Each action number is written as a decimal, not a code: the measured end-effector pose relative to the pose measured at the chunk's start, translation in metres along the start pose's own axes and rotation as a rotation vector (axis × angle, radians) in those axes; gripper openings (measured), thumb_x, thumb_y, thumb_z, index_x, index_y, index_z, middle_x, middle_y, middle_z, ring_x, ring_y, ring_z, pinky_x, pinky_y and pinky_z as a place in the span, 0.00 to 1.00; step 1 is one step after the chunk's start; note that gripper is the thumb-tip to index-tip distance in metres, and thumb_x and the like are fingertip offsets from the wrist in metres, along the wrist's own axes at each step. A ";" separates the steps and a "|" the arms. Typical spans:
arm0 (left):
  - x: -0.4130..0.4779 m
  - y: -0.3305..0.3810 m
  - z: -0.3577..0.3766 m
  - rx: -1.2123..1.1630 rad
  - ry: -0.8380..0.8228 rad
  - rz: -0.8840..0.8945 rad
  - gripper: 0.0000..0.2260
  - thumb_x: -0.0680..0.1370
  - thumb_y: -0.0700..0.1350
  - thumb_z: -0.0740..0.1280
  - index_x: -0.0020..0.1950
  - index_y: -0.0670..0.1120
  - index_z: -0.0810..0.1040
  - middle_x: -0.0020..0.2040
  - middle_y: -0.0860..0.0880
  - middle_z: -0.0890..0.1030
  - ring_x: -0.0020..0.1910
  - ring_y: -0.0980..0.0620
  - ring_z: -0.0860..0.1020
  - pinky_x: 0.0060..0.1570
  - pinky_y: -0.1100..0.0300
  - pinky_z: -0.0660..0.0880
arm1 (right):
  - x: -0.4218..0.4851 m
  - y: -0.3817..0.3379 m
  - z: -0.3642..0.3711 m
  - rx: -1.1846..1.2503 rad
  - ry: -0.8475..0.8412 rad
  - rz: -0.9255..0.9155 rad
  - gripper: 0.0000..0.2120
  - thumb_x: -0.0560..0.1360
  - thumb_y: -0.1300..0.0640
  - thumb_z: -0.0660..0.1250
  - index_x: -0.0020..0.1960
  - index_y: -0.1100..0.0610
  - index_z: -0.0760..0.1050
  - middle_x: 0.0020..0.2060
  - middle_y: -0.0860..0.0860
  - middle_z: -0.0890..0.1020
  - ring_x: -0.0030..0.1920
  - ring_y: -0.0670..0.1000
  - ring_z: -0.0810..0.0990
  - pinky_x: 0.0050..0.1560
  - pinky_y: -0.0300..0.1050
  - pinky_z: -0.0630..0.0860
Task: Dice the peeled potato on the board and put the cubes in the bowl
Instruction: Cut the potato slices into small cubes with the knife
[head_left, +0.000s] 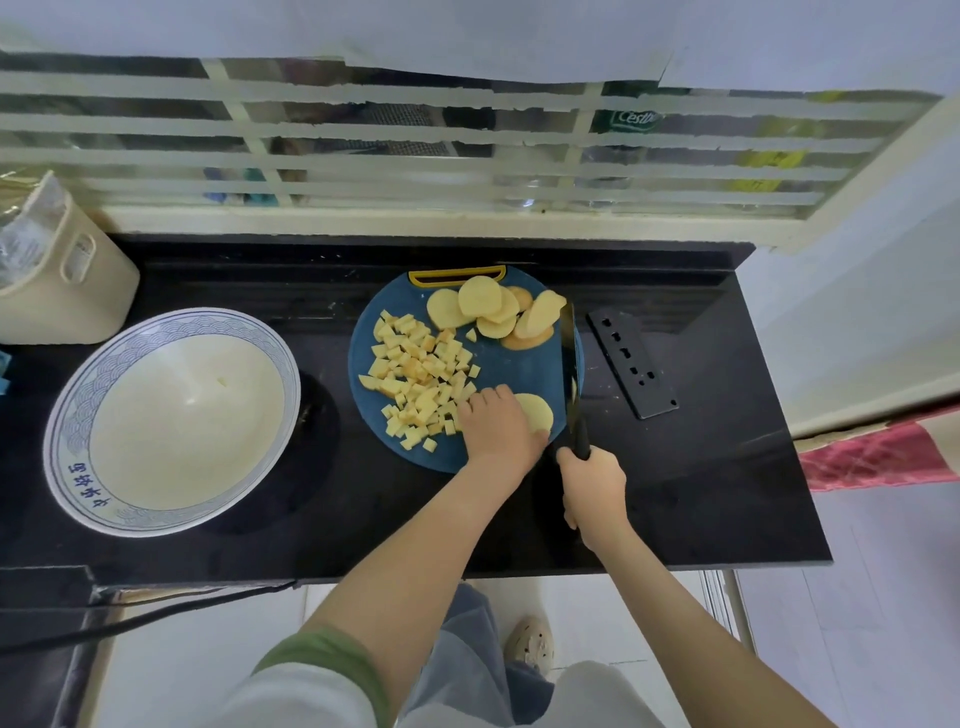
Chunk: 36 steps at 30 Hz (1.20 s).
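The person stands at the black counter (701, 493) with the round blue cutting board (519, 358) dead ahead. The left hand (496, 423) is down on a potato slice (537, 410) at the near edge of the board, fingers curled over it and knuckles up, pinning it flat. That looks like a guard grip, with the tips tucked away from the edge. The right hand (592, 491) is wrapped round the handle of the black knife (568, 364), and the blade runs away from the body along the board's right side, just beside the pinned slice and apparently lined up for a cut.

And where's the potato? In three lots, all on the board. The diced cubes (421, 379) are heaped on the left half, touching the left hand's fingers. The uncut slices (493, 309) are fanned at the far edge by the yellow handle, likely parked clear of the cutting zone. The one slice is under the hand.

The bowl (171, 318), white with a blue patterned rim, waits to the left of the board, and no cubes show in it. By this reckoning the dicing is about halfway and the transfer is not begun.

The knife's black sheath (631, 361) lies to the right, clear of the blade. A beige container (88, 291) sits in the far-left corner.
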<state>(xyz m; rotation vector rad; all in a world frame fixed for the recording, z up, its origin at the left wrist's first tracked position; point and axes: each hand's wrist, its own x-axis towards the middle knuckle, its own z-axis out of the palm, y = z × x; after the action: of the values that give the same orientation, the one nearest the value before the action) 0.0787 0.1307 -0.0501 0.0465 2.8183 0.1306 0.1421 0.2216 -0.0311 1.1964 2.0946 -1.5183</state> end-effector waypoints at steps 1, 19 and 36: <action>0.000 0.001 0.001 -0.002 0.021 0.027 0.30 0.74 0.63 0.64 0.64 0.41 0.66 0.61 0.44 0.73 0.61 0.46 0.71 0.59 0.52 0.64 | 0.002 0.001 -0.002 -0.014 -0.003 -0.002 0.08 0.76 0.59 0.62 0.38 0.59 0.69 0.31 0.54 0.71 0.31 0.53 0.68 0.32 0.47 0.68; 0.038 -0.010 -0.004 0.006 0.133 0.310 0.31 0.74 0.59 0.65 0.70 0.42 0.64 0.64 0.45 0.69 0.63 0.45 0.66 0.60 0.51 0.61 | 0.033 -0.024 -0.009 -0.197 -0.120 -0.128 0.14 0.75 0.60 0.62 0.33 0.56 0.63 0.29 0.50 0.68 0.28 0.49 0.65 0.30 0.43 0.64; 0.036 -0.041 -0.004 -0.020 0.133 0.320 0.32 0.73 0.63 0.65 0.70 0.47 0.65 0.65 0.49 0.68 0.66 0.47 0.64 0.63 0.51 0.58 | 0.010 -0.002 0.011 -0.128 -0.133 0.000 0.10 0.77 0.56 0.62 0.39 0.58 0.72 0.33 0.53 0.73 0.33 0.52 0.71 0.36 0.47 0.71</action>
<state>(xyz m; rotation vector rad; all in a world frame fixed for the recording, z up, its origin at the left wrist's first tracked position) 0.0429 0.0916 -0.0619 0.5018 2.9197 0.2417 0.1320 0.2160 -0.0404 1.0215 2.0702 -1.3991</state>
